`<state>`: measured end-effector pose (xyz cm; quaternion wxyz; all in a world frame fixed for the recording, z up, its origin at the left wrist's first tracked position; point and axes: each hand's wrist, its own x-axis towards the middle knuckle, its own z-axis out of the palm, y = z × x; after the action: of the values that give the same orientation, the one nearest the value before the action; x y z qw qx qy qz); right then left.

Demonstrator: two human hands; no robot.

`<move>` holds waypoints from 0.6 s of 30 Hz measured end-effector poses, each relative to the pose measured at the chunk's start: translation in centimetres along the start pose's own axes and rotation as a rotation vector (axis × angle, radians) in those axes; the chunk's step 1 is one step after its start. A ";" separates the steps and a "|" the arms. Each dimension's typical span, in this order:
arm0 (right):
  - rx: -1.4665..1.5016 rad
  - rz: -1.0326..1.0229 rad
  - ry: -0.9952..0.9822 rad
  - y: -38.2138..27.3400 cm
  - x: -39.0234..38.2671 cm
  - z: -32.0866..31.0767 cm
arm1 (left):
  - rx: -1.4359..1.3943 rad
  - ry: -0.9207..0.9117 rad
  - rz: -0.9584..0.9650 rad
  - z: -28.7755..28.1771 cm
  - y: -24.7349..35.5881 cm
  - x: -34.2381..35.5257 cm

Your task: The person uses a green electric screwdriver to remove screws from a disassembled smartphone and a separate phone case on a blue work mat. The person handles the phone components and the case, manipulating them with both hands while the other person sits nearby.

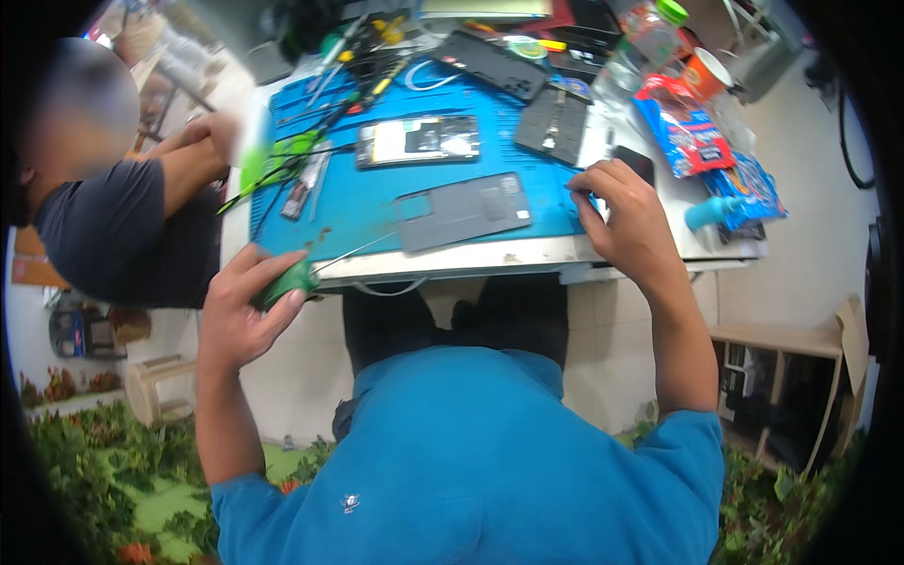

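My left hand [247, 303] is wrapped round the green handle of a screwdriver-like tool [294, 278] at the table's front edge. Its long thin metal shaft points right, toward a grey phone back cover [471, 213] lying on the blue mat [358, 205]. The cover has a square opening near its left end. Over the mat's right edge is my right hand [623, 212], its thumb and index finger curled together. What they pinch, if anything, is too small to make out. Behind the cover lies an opened phone [417, 141] with its inside showing.
A black clamp-like fixture [554, 122] and a dark long case [490, 64] lie farther back, near tools [363, 71]. At right stand snack packets [685, 127], a paper cup [704, 75], a clear bottle [650, 38] and a teal bottle [713, 213]. Another person [104, 217] sits at left.
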<state>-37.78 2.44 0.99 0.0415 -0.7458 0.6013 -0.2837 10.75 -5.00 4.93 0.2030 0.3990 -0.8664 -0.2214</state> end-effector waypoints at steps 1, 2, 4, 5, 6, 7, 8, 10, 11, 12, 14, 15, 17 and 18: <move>0.054 -0.020 -0.009 -1.0 0.4 0.2 | 0.027 0.004 -0.007 0.2 -0.1 0.2; 0.092 -0.100 -0.018 -2.0 1.1 1.3 | 0.046 -0.007 -0.043 0.3 0.0 0.1; 0.148 -0.243 -0.032 -4.6 2.5 3.4 | 0.067 -0.036 -0.095 0.6 0.1 0.5; 0.149 -0.297 -0.075 -5.4 3.2 4.7 | 0.082 -0.029 -0.085 0.8 -0.2 0.6; 0.148 -0.349 -0.118 -5.9 3.9 6.0 | 0.096 -0.022 -0.075 1.1 -0.4 0.7; 0.137 -0.344 -0.156 -6.6 4.6 6.9 | 0.105 -0.016 -0.061 1.3 -0.5 0.7; 0.126 -0.337 -0.193 -7.3 5.3 7.6 | 0.111 -0.036 -0.062 1.3 -0.3 0.8; 0.093 -0.316 -0.244 -7.8 6.4 8.9 | 0.119 -0.073 -0.068 1.2 0.2 0.8; 0.075 -0.313 -0.250 -7.6 6.7 9.2 | 0.126 -0.072 -0.067 1.2 0.2 0.9; 0.057 -0.312 -0.257 -7.5 7.0 9.4 | 0.132 -0.071 -0.067 1.3 0.1 1.0; 0.052 -0.308 -0.270 -7.3 7.5 9.6 | 0.155 -0.071 -0.066 1.3 -0.1 1.2; 0.066 -0.306 -0.277 -7.3 7.6 9.5 | 0.171 -0.072 -0.066 1.2 -0.1 1.3; 0.080 -0.303 -0.292 -7.3 7.8 9.4 | 0.188 -0.073 -0.070 1.2 -0.2 1.4; 0.079 -0.302 -0.298 -7.3 7.8 9.2 | 0.189 -0.072 -0.072 1.1 -0.3 1.5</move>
<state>-26.13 -5.36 -0.88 0.1162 -0.8590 0.4582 -0.1968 9.38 -6.09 4.12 0.1249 0.4391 -0.8752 -0.1599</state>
